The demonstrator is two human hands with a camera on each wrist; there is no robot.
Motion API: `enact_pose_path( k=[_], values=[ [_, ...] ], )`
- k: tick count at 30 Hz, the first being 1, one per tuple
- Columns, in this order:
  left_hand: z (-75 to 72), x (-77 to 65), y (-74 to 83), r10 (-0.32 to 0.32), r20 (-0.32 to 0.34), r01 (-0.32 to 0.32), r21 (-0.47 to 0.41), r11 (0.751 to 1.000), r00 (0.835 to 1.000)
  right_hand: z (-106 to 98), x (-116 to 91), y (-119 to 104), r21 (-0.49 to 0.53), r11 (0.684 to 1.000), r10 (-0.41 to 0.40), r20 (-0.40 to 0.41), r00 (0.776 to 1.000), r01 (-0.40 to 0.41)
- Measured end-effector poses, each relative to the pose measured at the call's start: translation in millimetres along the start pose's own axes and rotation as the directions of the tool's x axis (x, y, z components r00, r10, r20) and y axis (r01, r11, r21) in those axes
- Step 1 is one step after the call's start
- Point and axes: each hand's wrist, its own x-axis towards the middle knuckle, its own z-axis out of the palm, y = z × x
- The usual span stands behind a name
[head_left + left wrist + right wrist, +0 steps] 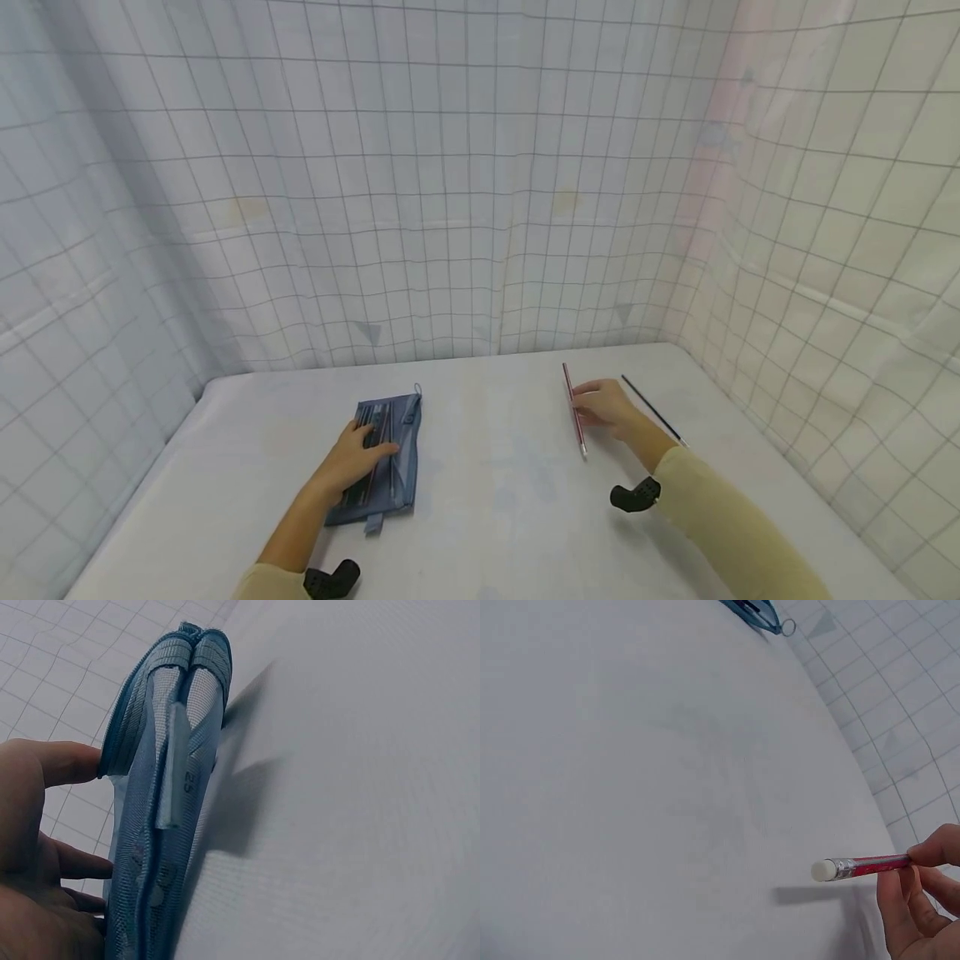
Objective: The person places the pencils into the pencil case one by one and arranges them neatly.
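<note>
A blue zippered pencil case (406, 471) lies on the table, with several pencils showing through its see-through top. My left hand (351, 460) rests on the case, fingers spread and fairly straight. In the left wrist view, the fingertips of that hand (30, 840) touch the upper face of the case (172, 750). Over on the right, my right hand (606, 405) pinches a red pencil (579, 432) between thumb and fingers. The white eraser end of the pencil (877, 864) points away from the hand in the right wrist view, above its shadow on the table.
A dark pencil (651, 408) lies on the white table (487, 467) just beyond my right wrist and partly behind it. Grid-patterned curtains (465, 208) stand at the back and on both sides. Black wrist devices (636, 495) sit at both cuffs.
</note>
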Motion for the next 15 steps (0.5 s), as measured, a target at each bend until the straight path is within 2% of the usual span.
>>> enact_pose_path(
  k=[5, 15],
  values=[
    [0.1, 0.1, 0.7, 0.003, -0.002, -0.003, -0.001, 1.000, 1.000, 13, -1, -3, 0.039, 0.999, -0.007, 0.016, 1.000, 0.007],
    [2.5, -0.9, -0.7, 0.002, -0.009, -0.002, 0.001, 1.000, 1.000, 46, -9, -12, 0.104, 0.994, 0.028, 0.062, 0.998, -0.034]
  ],
)
